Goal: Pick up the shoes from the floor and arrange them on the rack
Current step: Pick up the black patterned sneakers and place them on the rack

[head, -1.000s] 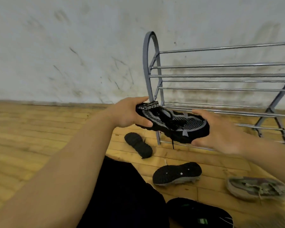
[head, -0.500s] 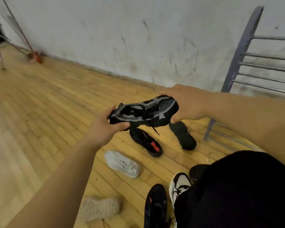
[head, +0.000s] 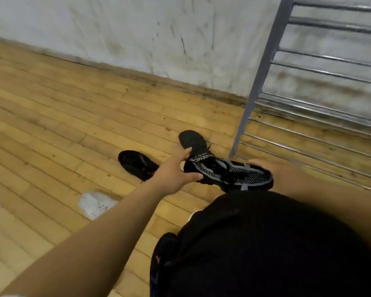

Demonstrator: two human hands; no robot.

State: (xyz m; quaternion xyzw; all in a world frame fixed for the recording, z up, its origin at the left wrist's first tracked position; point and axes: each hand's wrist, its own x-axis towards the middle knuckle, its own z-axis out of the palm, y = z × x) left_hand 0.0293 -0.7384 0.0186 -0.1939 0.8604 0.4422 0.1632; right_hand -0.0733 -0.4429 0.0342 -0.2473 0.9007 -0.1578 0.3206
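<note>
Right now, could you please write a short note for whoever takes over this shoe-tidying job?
Left hand grips the heel and right hand the toe of the black mesh shoe with grey trim, held above the floor.
The grey metal shoe rack stands to the right; the shelves in view are bare.
On the wooden floor: a black sneaker, a black sock-like shoe, a blurred white shoe.
Left: rack them all.

Soft, even indoor light; a blurred wide-angle view.

No hard shadows fall on the wooden floor (head: 51,116), and only the rack's (head: 321,67) chrome rails carry faint streaks of glare. Motion blur smears the whole picture, worst on the right forearm (head: 330,202) and the pale shoe (head: 94,203). Floorboards and the wall's foot bend and tilt toward the edges. The black trousers (head: 266,243) are an underexposed, featureless mass.
</note>
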